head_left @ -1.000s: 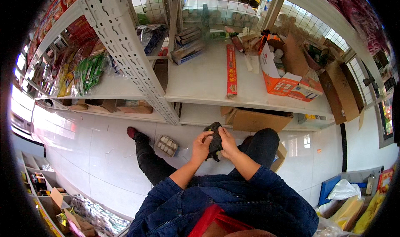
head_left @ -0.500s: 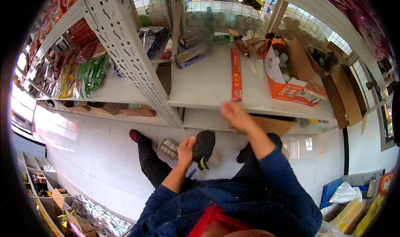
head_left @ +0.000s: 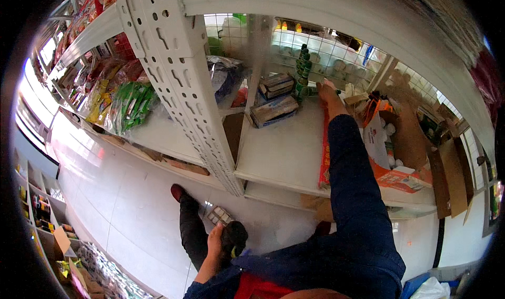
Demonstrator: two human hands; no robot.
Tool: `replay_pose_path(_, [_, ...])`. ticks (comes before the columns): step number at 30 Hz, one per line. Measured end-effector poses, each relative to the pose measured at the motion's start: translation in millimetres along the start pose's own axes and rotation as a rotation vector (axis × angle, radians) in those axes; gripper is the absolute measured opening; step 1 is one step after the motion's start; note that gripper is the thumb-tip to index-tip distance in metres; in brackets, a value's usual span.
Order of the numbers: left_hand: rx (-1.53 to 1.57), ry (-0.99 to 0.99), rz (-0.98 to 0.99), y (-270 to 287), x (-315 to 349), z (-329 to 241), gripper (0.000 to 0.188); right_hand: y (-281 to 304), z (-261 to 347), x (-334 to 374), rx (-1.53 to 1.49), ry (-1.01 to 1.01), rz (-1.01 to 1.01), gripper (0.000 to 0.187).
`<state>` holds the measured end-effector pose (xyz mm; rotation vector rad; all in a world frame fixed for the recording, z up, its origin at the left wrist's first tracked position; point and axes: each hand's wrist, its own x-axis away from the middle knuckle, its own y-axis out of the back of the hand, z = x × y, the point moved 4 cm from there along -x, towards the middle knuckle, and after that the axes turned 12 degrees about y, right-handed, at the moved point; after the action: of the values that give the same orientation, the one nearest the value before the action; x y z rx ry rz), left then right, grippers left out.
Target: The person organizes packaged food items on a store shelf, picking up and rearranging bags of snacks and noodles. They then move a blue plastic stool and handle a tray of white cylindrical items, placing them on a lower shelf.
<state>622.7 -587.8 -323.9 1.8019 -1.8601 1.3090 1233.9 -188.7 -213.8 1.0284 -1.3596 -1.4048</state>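
Observation:
My left hand [head_left: 215,242], low in front of my body, is closed on a dark, rag-like bundle [head_left: 234,236] with a small yellow-green patch. My right arm stretches over the shelf, and my right hand [head_left: 327,92] is at its back. Beside its fingers lies a small green tube [head_left: 311,91]; whether the hand grips anything is hidden. Just left of it rises a stack of dark green round items [head_left: 303,67]. Two small cartons, a rear box [head_left: 276,85] and a front box [head_left: 273,111], sit further left. A long red box [head_left: 324,151] lies partly behind my forearm.
An orange-and-white carton [head_left: 402,181] with white round items stands on the right of the shelf [head_left: 279,157]. A perforated metal post [head_left: 181,83] rises to the left, beyond it green packets [head_left: 131,103]. A small tray [head_left: 219,215] lies on the floor near my foot.
My right hand has moved forward from the shelf's front edge to its back. My left hand, still holding the dark bundle, has dropped lower and to the left in view. The view itself has shifted.

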Motion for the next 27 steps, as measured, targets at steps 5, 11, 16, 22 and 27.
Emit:
replay_pose_path(5, [0.003,-0.025,-0.137,33,9,16,0.030,14,137,61,-0.286,0.067,-0.008,0.063])
replay_pose_path(11, [-0.238,-0.115,-0.026,10,-36,35,0.027,-16,10,16,-0.067,0.049,-0.396,0.063])
replay_pose_path(16, [-0.252,-0.111,-0.129,26,-12,38,0.024,-31,82,-13,-0.123,0.101,0.077,0.060])
replay_pose_path(22, [-0.143,-0.004,-0.079,21,-16,29,0.024,2,44,-42,-0.371,-0.208,-0.152,0.070])
replay_pose_path(27, [-0.370,-0.078,-0.101,15,-34,26,0.023,22,41,-44,-0.155,-0.009,-0.612,0.068])
